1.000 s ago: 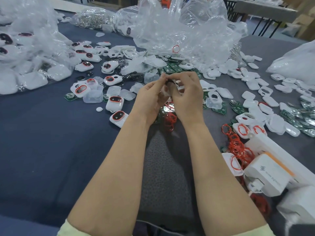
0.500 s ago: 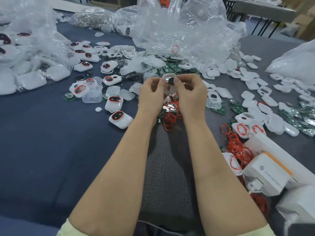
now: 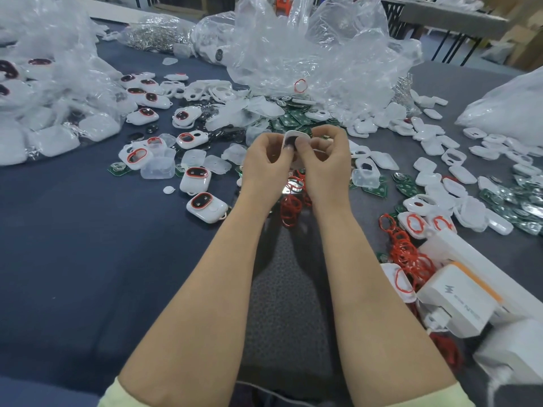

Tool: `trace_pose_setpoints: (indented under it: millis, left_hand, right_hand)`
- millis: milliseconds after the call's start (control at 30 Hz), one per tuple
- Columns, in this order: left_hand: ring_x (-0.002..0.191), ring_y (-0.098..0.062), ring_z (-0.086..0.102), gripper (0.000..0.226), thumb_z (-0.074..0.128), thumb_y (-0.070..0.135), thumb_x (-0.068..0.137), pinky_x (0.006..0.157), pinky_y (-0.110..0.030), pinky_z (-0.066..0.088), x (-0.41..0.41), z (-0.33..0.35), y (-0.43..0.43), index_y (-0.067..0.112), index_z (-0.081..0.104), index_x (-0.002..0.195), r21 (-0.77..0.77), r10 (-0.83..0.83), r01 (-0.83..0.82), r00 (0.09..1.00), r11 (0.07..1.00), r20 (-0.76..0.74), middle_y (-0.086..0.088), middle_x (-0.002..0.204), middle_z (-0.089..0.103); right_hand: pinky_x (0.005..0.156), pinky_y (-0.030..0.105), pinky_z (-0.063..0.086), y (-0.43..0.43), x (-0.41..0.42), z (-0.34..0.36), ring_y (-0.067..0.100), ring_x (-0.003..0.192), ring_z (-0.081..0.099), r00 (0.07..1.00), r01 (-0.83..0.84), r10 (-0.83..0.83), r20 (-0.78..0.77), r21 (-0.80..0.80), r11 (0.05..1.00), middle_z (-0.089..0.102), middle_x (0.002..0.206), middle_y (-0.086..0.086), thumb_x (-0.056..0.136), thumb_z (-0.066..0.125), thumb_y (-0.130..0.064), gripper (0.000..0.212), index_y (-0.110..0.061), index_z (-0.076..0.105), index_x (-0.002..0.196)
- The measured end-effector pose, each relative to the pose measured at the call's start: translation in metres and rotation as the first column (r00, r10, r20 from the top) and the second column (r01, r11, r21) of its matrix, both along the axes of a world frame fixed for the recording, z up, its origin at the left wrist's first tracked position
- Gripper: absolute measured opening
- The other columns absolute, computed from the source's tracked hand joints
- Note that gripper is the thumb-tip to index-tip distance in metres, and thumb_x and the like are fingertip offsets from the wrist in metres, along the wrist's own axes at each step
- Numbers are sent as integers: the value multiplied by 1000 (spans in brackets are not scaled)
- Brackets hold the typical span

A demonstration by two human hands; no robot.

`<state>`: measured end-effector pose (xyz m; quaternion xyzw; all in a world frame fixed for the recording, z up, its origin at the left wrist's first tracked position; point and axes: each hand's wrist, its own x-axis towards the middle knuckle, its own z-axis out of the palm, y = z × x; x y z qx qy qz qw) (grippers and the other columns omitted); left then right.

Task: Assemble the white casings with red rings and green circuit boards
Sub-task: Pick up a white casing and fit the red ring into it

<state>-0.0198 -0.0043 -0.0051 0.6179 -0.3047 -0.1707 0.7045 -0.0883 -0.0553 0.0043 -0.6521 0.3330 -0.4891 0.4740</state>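
1. Step in hand: fitting parts into one white casing (image 3: 296, 133). It is held up above the middle of the bench (image 3: 73, 259), over a heap of red rings (image 3: 291, 210).
2. Grip: the left hand (image 3: 266, 168) pinches the casing's left edge with curled fingers. The right hand (image 3: 326, 165) has its thumb pressed against the casing's face and its fingers curled behind. Both hands are clamped on the same part.
3. The casing's dark window faces the person. The pictures do not show whether a ring or a board is already seated in it.
4. Next move, as judged: press evenly round the window so that the insert sits flush, then put the unit with the finished units (image 3: 207, 204) on the left side of the bench.
5. Count:
   - Casing in hand: one.
   - Finished units lying loose on the left side: at least eight; more show inside the bag at the left edge (image 3: 44, 83).
   - Casing halves with a ring laid on them (image 3: 415, 224), towards the right edge: three.
   - Ring heaps: two, the second (image 3: 405, 251) being on the right; the rings are too tangled to count.
   - Green circuit boards (image 3: 291, 120): scattered beyond the hands and to their right, too many to count.
   - Large clear bags: three.
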Motion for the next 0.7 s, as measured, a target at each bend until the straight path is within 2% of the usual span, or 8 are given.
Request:
trace_pose_setpoints:
  millis: [167,233,300,367,467,533,633,700]
  left_hand:
    - [79,-16,63,16,59,11,91,77,-34,53,0,-1,0,25,55,84,10,-7,7,1000,1000,-27,-4,86,66]
    - [76,-21,62,12,60,13,91,77,-42,52,0,0,2,21,56,83,-10,-24,24,997,1000,-68,-9,83,66]
    - [74,-23,62,12,60,13,92,78,-44,53,0,0,3,18,55,82,-1,-17,17,998,1000,-66,-11,80,66]
    - [75,-24,63,12,59,13,93,78,-40,52,1,0,3,16,55,82,52,29,-31,999,998,25,-10,80,67]
    - [69,-14,59,9,59,14,92,70,-22,45,-1,0,4,13,56,84,122,142,-173,963,977,231,-1,76,65]
    - [69,-14,57,9,59,15,93,68,-22,42,-3,0,6,9,59,85,112,234,-273,933,956,274,5,72,60]
    - [74,-18,61,11,57,16,94,70,-27,43,-1,0,10,6,61,89,50,342,-372,892,927,296,6,75,61]
    - [81,-18,63,11,57,14,94,73,-25,47,-2,1,10,7,64,96,13,318,-342,887,940,334,2,84,67]
  right_hand:
    - [84,36,54,-3,-1,1,17,85,64,996,-78,79,-29,41,996,67,91,5,89,63,-10,6,-11,62,95]
    - [79,33,54,-2,-2,2,14,81,62,995,-100,100,-1,52,994,66,87,3,89,62,-8,5,-13,61,89]
    - [73,29,53,-2,-3,2,12,77,60,993,-121,120,24,71,990,64,82,1,88,62,-6,13,-17,59,82]
    - [75,31,53,-2,-2,2,13,77,60,992,-123,122,9,74,990,64,81,1,88,62,-4,17,-19,59,80]
    - [81,37,53,2,2,0,16,78,61,996,-55,55,-71,7,998,63,81,-1,87,63,-6,10,-15,60,84]
    - [85,36,50,7,5,-2,22,87,61,989,22,-38,-145,-108,994,60,90,0,88,64,-9,9,-13,62,95]
    - [85,24,48,14,9,-2,21,94,61,985,37,-78,-155,-249,968,62,101,5,89,63,-12,16,-7,67,104]
    - [78,17,49,15,11,0,15,88,64,988,-47,14,-153,-210,976,68,97,7,91,61,-14,15,-6,70,100]
